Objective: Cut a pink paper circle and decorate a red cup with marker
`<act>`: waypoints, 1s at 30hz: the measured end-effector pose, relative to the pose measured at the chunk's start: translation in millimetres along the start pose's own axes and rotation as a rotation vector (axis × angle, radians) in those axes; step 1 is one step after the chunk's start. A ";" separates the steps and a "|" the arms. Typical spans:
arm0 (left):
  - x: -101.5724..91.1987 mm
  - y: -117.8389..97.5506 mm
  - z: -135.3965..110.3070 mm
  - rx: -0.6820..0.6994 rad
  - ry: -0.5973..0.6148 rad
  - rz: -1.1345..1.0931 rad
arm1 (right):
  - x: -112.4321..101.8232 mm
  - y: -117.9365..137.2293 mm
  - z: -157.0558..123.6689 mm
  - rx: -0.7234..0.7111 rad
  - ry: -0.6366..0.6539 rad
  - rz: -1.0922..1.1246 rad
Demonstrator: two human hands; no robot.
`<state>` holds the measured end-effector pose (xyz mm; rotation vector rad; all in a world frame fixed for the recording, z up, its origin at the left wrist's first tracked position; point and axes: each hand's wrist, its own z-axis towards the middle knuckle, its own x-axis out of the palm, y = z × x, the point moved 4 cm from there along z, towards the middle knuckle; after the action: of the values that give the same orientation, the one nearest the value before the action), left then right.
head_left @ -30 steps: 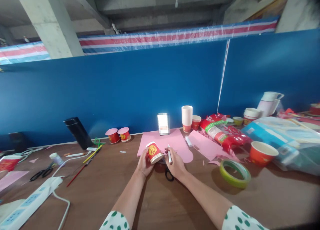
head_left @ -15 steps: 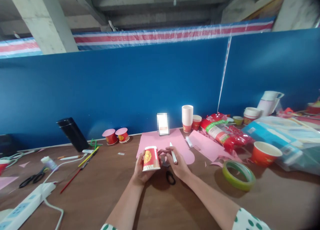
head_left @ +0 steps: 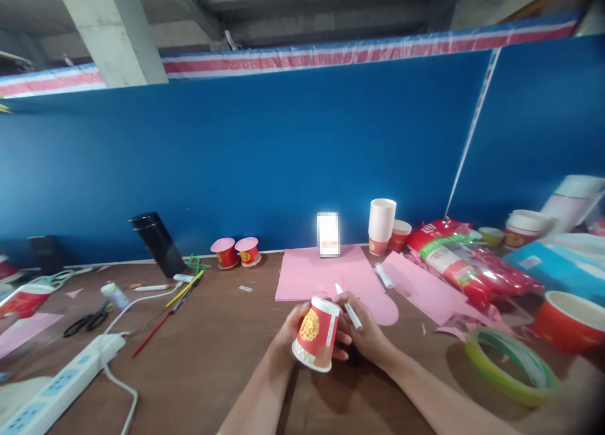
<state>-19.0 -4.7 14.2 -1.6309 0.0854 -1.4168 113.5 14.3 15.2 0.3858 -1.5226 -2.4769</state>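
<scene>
My left hand [head_left: 288, 335] is closed around a red-and-white paper cup [head_left: 317, 334] with a gold emblem. The cup is tilted, its wider rimmed end pointing down towards me. Pinched in my right hand [head_left: 366, 334] is a white pen [head_left: 350, 307], its tip pointing up and away. The fingertips of that hand reach behind the cup; whether they touch it I cannot tell. Just beyond both hands lies pink paper [head_left: 307, 271], with a rounded pink piece [head_left: 384, 309] at its right corner.
Two red cups with pink discs [head_left: 224, 252] stand at the back left, near a black bottle [head_left: 158, 244]. A power strip [head_left: 61, 384] and scissors [head_left: 87, 321] lie left. Right are yellow-green tape [head_left: 513, 365], stacked cups [head_left: 382, 224] and a red plastic package [head_left: 458, 258]. Another person's cup [head_left: 28, 301] shows at the left edge.
The view has shifted. The cup has come lower and nearer to me and tilts more. The black-handled scissors that showed below my hands are no longer visible. A red cup has appeared at the left edge.
</scene>
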 end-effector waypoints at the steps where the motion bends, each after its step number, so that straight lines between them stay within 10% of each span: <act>1: 3.0 -0.5 1.7 0.013 -0.015 0.001 | -0.8 -0.4 0.0 0.009 -0.001 0.003; 30: 0.1 3.2 6.8 0.047 -0.079 0.002 | 9.2 2.6 1.0 0.285 -0.189 0.390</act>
<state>-12.0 -2.6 12.8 -1.6458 0.0076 -1.3413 104.6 11.1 16.9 -0.1029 -1.8277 -2.0486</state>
